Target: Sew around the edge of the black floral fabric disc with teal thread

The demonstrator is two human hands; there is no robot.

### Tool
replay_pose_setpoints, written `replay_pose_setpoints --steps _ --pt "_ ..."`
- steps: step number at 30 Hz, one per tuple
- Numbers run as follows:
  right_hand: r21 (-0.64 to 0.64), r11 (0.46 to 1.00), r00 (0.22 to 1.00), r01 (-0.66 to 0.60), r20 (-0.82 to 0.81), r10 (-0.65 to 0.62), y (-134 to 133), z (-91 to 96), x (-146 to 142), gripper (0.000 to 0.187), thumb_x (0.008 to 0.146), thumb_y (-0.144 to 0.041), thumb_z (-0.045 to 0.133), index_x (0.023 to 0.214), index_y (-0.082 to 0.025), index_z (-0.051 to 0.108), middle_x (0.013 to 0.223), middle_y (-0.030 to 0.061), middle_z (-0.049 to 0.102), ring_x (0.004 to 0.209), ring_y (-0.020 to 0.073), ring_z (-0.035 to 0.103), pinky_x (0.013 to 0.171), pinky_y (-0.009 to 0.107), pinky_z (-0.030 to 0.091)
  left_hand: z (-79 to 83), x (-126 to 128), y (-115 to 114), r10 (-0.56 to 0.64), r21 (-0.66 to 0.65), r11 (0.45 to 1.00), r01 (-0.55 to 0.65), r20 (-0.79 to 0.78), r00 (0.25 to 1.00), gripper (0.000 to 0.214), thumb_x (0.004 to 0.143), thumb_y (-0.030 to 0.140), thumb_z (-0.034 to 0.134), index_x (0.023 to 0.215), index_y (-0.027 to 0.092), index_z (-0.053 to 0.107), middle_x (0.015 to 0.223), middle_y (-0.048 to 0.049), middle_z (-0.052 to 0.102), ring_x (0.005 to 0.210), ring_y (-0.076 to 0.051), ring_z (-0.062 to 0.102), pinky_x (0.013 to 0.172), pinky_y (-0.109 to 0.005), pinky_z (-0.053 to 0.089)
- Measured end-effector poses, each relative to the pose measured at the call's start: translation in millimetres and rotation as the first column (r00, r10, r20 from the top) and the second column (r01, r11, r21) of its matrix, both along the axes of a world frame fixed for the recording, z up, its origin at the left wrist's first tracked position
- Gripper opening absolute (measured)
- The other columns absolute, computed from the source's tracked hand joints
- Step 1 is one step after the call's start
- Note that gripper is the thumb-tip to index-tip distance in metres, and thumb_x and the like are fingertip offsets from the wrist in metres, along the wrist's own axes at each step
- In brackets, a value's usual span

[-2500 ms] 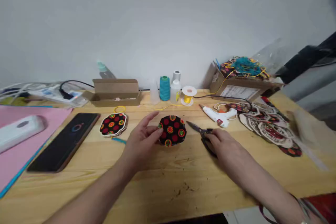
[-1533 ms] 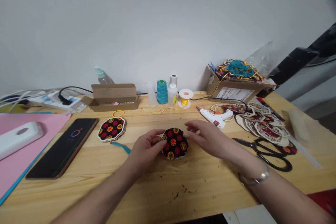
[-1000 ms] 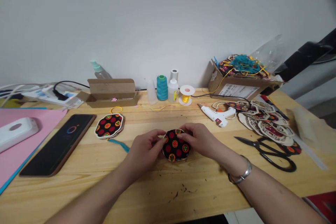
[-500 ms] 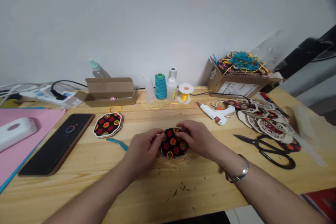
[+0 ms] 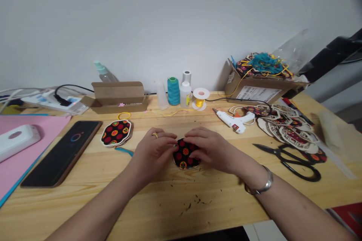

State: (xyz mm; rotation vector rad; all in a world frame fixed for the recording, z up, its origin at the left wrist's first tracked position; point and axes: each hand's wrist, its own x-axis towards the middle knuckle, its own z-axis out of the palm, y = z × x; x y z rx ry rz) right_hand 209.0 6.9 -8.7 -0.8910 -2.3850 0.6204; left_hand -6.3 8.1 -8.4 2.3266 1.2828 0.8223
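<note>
A small rounded piece covered in black fabric with red dots and flower medallions [image 5: 185, 151] is at the middle of the wooden table, a pale edge showing along its lower side. My left hand [image 5: 155, 152] grips its left edge with thumb and curved fingers; a ring is on one finger. On the opposite side, my right hand [image 5: 210, 148] has its thumb and fingers on the upper right of the piece, covering that part. To the left lies a stack of similar patterned pieces [image 5: 115, 133] with a yellow loop and a teal tassel.
A phone [image 5: 62, 154] lies at left. Behind are an open cardboard box [image 5: 118, 98], a teal thread cone [image 5: 173, 92] and a yellow cord spool [image 5: 200, 98]. At right are a glue gun [image 5: 236, 120], black scissors [image 5: 291, 162], loose frames [image 5: 296, 137] and a filled carton [image 5: 254, 90].
My left hand's fingers have lifted and arched, bringing the ring into view. My right hand's fingers have spread further over the piece, covering more of its top right. The piece has barely moved.
</note>
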Motion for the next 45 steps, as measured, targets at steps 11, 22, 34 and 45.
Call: replay_pose_setpoints --steps 11,22,34,45 --pt "-0.076 0.996 0.993 -0.055 0.105 0.063 0.1 5.2 -1.4 0.016 0.083 -0.016 0.054 0.095 -0.018 0.064 0.101 0.0063 0.06 0.095 0.0166 0.051 0.085 0.032 0.043 -5.3 3.5 -2.7 -0.196 -0.048 0.98 0.192 -0.122 0.973 0.014 0.074 0.021 0.059 0.083 0.026 0.069 0.106 -0.0011 0.069 0.092 -0.023 0.049 0.086 -0.041 0.036" --pt "-0.154 0.988 1.0 -0.02 0.012 0.022 -0.4 5.4 1.1 0.026 0.08 -0.021 0.059 0.106 -0.02 0.059 0.109 0.0077 0.056 0.101 0.0178 0.049 0.087 0.033 0.043 -4.8 1.0 -0.3 -0.166 -0.129 0.979 0.155 -0.073 0.984 0.014 0.075 0.025 0.059 0.084 0.027 0.069 0.106 -0.0029 0.068 0.095 -0.022 0.056 0.091 -0.043 0.034" --pt "-0.104 0.993 0.974 0.055 0.225 -0.031 -7.2 4.2 -3.3 0.09 0.061 -0.043 0.074 0.136 -0.018 0.029 0.127 0.0108 0.043 0.117 0.0252 0.034 0.1 0.042 0.032 4.2 3.1 -7.0 0.283 -0.321 0.917 -0.235 0.11 0.953 0.029 0.081 0.031 0.048 0.101 0.015 0.061 0.094 -0.0093 0.068 0.076 -0.02 0.062 0.07 -0.034 0.049" --pt "-0.048 0.943 0.944 0.33 0.017 -0.329 -9.9 4.6 -12.1 0.086 0.065 -0.043 0.07 0.135 -0.018 0.026 0.125 0.0134 0.041 0.115 0.0268 0.037 0.097 0.046 0.034 6.8 11.2 -7.5 0.568 -0.664 0.745 0.06 0.68 0.463 0.038 0.075 0.029 0.064 0.111 0.018 0.055 0.117 -0.0086 0.061 0.106 -0.02 0.056 0.091 -0.034 0.042"
